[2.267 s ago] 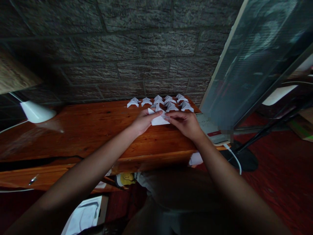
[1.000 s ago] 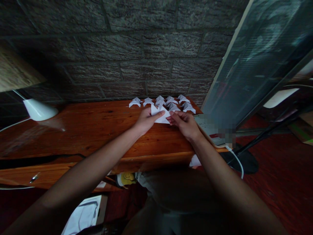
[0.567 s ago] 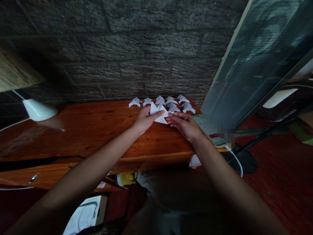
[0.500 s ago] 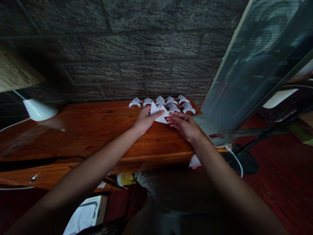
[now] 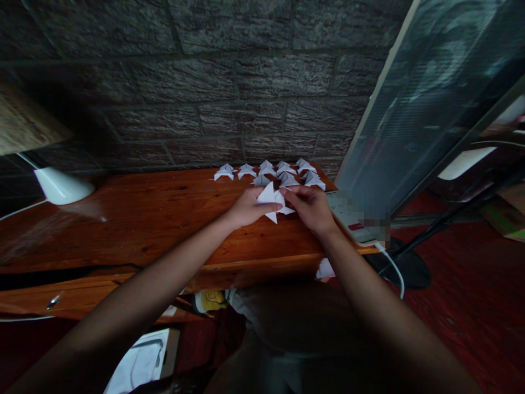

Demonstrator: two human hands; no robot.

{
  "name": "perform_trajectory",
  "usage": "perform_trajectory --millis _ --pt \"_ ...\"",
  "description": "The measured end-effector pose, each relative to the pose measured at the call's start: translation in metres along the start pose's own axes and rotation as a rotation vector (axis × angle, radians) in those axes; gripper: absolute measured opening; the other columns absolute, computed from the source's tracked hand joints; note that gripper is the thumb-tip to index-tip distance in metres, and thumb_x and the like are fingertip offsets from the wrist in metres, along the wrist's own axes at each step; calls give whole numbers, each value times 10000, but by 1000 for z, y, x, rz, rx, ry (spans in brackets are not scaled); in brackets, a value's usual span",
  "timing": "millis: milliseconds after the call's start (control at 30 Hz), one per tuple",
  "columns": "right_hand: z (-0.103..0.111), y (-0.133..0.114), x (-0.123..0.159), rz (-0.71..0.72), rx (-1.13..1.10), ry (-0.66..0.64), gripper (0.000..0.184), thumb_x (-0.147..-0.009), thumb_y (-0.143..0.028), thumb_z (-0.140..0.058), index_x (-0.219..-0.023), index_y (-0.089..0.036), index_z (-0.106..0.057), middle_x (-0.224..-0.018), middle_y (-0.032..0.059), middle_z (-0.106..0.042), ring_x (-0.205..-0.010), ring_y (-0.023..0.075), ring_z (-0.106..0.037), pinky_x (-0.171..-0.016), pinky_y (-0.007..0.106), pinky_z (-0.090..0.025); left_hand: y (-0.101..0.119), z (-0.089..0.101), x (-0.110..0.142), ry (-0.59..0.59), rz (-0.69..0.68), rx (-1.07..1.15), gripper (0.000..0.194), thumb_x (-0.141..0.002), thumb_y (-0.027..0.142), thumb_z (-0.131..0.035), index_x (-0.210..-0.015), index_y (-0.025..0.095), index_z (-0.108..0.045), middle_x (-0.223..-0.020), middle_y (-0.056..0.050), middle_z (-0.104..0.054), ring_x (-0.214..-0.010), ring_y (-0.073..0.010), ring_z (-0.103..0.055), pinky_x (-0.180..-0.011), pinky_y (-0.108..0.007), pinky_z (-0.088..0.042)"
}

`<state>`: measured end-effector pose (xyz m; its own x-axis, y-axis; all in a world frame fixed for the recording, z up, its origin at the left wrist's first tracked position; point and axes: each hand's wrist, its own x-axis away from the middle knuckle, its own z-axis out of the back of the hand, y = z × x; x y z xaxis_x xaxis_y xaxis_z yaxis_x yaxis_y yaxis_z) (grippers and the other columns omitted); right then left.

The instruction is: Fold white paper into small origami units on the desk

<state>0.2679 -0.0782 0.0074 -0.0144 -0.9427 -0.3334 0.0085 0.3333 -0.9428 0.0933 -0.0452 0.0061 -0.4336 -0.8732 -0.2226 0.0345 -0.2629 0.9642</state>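
A white folded paper piece [image 5: 268, 203] with pointed flaps is held between both hands, a little above the wooden table [image 5: 172, 219]. My left hand [image 5: 249, 208] grips its left side, the thumb lying across the front. At its right edge my right hand [image 5: 309, 205] pinches the paper between thumb and fingers; some of those fingertips are hidden. Just beyond the hands stand several finished-looking white paper figures [image 5: 224, 172] in two rows, one of them [image 5: 312, 180] close past my right hand.
A tablet-like device [image 5: 348, 219], partly blurred out, lies at the table's right end with a white cable [image 5: 396, 268]. A lamp with a white base [image 5: 63, 185] stands at the left. The stone-block wall [image 5: 213, 82] rises behind the table.
The paper piece has been turned and lowered slightly towards me, its points now facing other ways. My right hand has closed in on its right edge. A figure behind it has come into view.
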Motion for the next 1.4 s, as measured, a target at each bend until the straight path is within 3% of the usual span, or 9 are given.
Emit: perform_trajectory --millis 100,267,567,767,1067,1400 --pt "1 3 -1 -39 -37 47 368 -702 -549 -814 -787 -194 -775 -713 1 -714 -637 132 -607 -641 272 -507 1 -1 0 31 -32 -12 329 -644 324 -847 -883 129 -734 -793 -20 -707 -686 -133 -577 -649 -254 -431" --pt "4 3 -2 -54 -43 54 379 -715 -565 -802 -811 -199 -774 -762 21 -750 -687 150 -668 -674 277 -546 -1 -1 0 114 -52 40 332 -665 352 -845 -889 132 -736 -804 -25 -707 -705 -133 -583 -672 -260 -436" --pt "3 1 0 -27 -16 111 379 -699 -544 -820 -833 -192 -781 -826 53 -785 -740 195 -727 -735 333 -599 -3 -2 -1 79 25 173 318 -660 291 -855 -910 126 -749 -874 -43 -749 -768 -145 -643 -802 -306 -484" --pt "4 0 0 -4 5 118 323 -730 -507 -808 -813 -197 -767 -812 55 -778 -737 194 -727 -717 328 -594 -5 -3 -2 8 78 326 402 -658 270 -859 -1012 117 -747 -1006 -106 -770 -921 -205 -714 -923 -369 -513" --pt "2 -2 3 32 81 122 241 -786 -436 -761 -819 -198 -763 -830 64 -778 -745 221 -740 -685 334 -584 -1 -2 -1 61 197 403 360 -676 264 -868 -984 124 -746 -958 -98 -775 -855 -197 -730 -839 -370 -586" --pt "2 -1 5 39 124 74 263 -809 -475 -732 -834 -214 -755 -816 62 -777 -746 236 -747 -675 341 -570 -1 -3 0 45 185 347 425 -664 370 -894 -959 105 -738 -916 -113 -769 -830 -206 -733 -739 -341 -603"
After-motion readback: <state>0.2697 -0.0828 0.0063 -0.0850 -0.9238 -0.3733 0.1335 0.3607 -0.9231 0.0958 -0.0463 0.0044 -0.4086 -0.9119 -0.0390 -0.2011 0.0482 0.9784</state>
